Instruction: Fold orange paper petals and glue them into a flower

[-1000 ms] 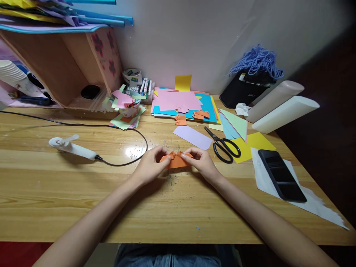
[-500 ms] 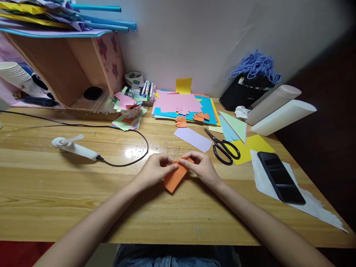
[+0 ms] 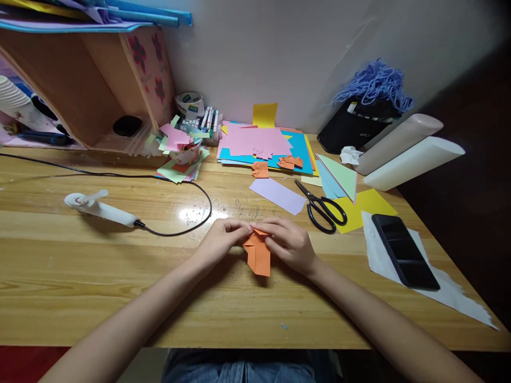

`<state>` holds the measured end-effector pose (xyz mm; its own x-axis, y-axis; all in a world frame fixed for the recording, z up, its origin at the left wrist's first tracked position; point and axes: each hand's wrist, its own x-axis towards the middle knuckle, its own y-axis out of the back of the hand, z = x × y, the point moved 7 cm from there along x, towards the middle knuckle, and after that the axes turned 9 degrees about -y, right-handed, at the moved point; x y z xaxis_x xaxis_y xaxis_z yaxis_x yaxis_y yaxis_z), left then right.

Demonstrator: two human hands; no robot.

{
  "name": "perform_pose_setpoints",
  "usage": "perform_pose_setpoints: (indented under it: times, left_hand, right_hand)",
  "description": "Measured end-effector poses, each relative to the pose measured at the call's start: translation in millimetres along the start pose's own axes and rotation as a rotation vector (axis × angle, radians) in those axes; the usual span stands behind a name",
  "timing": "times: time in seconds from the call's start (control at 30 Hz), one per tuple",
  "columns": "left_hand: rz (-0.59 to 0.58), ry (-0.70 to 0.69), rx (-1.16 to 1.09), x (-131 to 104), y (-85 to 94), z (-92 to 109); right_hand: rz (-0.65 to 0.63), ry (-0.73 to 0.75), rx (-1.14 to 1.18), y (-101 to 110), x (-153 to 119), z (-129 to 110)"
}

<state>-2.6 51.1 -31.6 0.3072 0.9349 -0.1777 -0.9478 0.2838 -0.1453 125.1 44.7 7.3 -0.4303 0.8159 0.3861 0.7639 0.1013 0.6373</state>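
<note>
Between my two hands is a folded piece of orange paper [image 3: 258,258], its lower end pointing toward me and its creased upper part between my fingers. My left hand [image 3: 223,238] pinches its upper left edge with thumb and forefinger. At the upper right, my right hand [image 3: 290,242] grips the same paper, fingers bent across its top flap. Fingertips hide part of the top folds. Beyond my hands, a small folded orange paper piece [image 3: 260,169] lies on the table, and another orange folded piece [image 3: 290,161] rests on the paper stack.
Black-handled scissors [image 3: 321,206] lie right of a lilac paper strip [image 3: 278,195]. A phone [image 3: 405,252] sits on white paper at the right. A hot glue gun [image 3: 99,210] with a black cord [image 3: 171,234] is at the left. Behind are stacked colored sheets [image 3: 243,139] and a scrap cup [image 3: 186,155].
The orange paper has turned more upright and now shows a side flap and a wider top. My right fingers have shifted over its upper edge. The view has shifted slightly.
</note>
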Motion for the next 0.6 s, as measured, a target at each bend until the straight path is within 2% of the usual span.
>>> perform_pose_setpoints:
  times: [0.17,0.4,0.5,0.6]
  left_hand:
    - [-0.015,0.024,-0.138,-0.8,-4.3,4.5]
    - [-0.003,-0.037,-0.029,5.0,0.8,2.2]
    - [0.021,-0.075,0.031,6.2,3.1,3.2]
    - [0.035,-0.118,0.133,5.2,3.6,7.6]
  right_hand:
    - [-0.03,0.075,-0.142,-3.4,-0.7,-1.3]
    - [-0.084,0.042,-0.104,-5.1,2.2,-1.7]
    - [-0.068,-0.071,0.058,-1.6,4.0,2.8]
    - [-0.049,-0.319,0.209,-1.8,3.7,17.9]
